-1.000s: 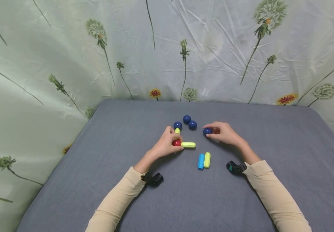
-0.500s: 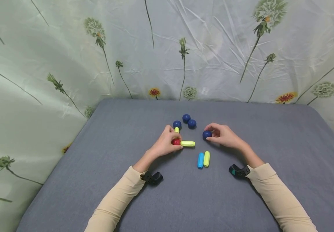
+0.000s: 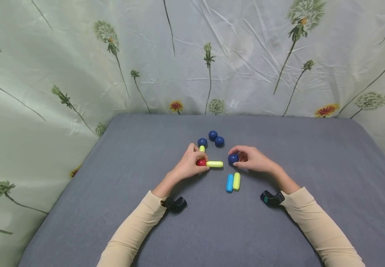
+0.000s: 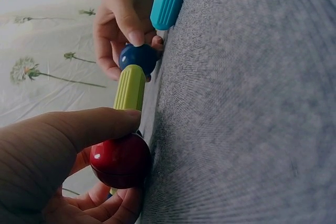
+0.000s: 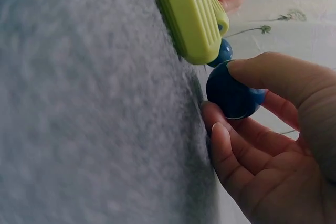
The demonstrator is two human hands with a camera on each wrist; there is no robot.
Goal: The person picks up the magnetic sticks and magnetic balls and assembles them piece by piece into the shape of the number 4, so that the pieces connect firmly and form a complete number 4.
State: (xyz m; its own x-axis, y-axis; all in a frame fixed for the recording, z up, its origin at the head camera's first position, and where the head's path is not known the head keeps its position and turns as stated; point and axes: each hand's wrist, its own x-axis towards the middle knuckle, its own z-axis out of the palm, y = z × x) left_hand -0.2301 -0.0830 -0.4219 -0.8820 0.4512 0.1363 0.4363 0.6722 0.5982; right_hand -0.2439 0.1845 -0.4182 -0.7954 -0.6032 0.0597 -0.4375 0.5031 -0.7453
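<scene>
My left hand grips a red ball between thumb and fingers, low over the grey cloth. From this ball a yellow-green ribbed rod points right. A second yellow-green rod runs away from me, with a blue ball at its far end; fingers partly cover it. My right hand pinches another blue ball, thumb on the near side. In the head view a small gap separates that ball from the right-pointing rod's tip. In the left wrist view the held blue ball overlaps the rod's end.
Two loose blue balls, one farther back and one nearer, lie beyond the hands. A blue rod and a yellow-green rod lie side by side nearer me. A flower-print curtain stands behind the table.
My right hand has brought its blue ball left and nearer to me, close to the tip of the right-pointing rod. The left hand keeps its grip on the red ball, nearly still.
</scene>
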